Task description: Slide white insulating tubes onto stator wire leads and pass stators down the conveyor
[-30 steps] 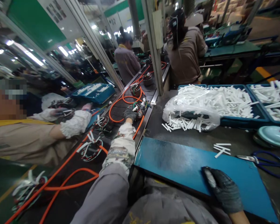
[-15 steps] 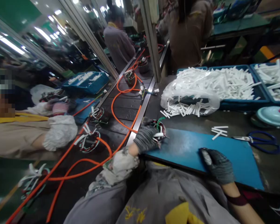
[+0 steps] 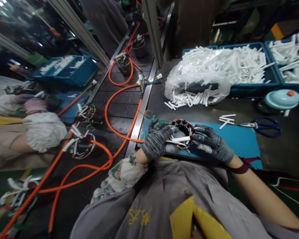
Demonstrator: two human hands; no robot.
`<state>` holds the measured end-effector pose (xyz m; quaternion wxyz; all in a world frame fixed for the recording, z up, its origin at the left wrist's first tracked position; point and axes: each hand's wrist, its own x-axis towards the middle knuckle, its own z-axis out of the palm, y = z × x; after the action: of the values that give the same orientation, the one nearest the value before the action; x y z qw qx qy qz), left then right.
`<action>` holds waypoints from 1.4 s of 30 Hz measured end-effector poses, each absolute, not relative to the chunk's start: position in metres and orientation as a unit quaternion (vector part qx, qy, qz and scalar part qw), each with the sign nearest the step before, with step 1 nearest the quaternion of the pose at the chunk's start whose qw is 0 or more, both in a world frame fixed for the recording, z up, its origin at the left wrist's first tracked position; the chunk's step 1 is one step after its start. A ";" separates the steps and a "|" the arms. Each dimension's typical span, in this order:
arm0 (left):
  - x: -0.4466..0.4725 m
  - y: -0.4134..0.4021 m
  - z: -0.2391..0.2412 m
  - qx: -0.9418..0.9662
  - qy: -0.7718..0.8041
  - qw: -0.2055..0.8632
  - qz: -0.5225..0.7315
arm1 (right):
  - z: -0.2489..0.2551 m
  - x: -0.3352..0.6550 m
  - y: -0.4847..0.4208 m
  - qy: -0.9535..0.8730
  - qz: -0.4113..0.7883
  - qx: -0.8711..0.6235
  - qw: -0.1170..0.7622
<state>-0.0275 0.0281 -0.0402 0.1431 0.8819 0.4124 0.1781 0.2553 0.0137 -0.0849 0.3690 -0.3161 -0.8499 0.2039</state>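
A round wound coil (image 3: 183,127) with red and dark windings and white sleeved leads lies on the blue mat (image 3: 241,141) close to my body. My left hand (image 3: 157,141), in a grey knit glove, grips its left side with the fingers curled over the rim. My right hand (image 3: 213,143), also gloved, holds the right side, fingers closed on the coil. A white sleeve sticks out between the two hands.
Several white sleeves (image 3: 226,118) and blue scissors (image 3: 262,125) lie right of the mat. Blue bins (image 3: 246,88) hold white sleeves; a plastic bag (image 3: 195,81) spills more. On the left a conveyor (image 3: 119,109) carries coils and an orange hose (image 3: 107,116). A neighbour's sleeved arm (image 3: 43,131) rests there.
My left hand brought the coil from the conveyor onto the blue mat. My right hand left the mat's front edge and closed on the coil's right side. The view tilted down.
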 end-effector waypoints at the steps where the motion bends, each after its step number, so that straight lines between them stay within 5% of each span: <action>1: -0.024 0.028 -0.037 0.873 0.427 0.152 0.178 | -0.084 0.254 0.017 -0.850 0.220 -0.296 0.376; 13: 0.007 0.030 -0.018 0.856 0.476 0.153 0.131 | -0.050 0.259 0.048 -0.826 0.424 -0.242 0.281; 23: -0.007 0.022 -0.020 0.856 0.490 0.126 0.102 | -0.052 0.224 0.069 -0.832 0.398 -0.216 0.320; 36: -0.018 0.031 -0.041 0.845 0.437 0.214 0.220 | -0.059 0.204 0.068 -0.809 0.384 -0.294 0.336; 42: -0.020 0.035 -0.025 0.868 0.438 0.204 0.112 | -0.065 0.204 0.072 -0.876 0.267 -0.277 0.291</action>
<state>-0.0203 0.0347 -0.0246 0.2038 0.8684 0.4379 0.1121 0.2037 0.0723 -0.0651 0.2909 -0.2770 -0.8760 0.2669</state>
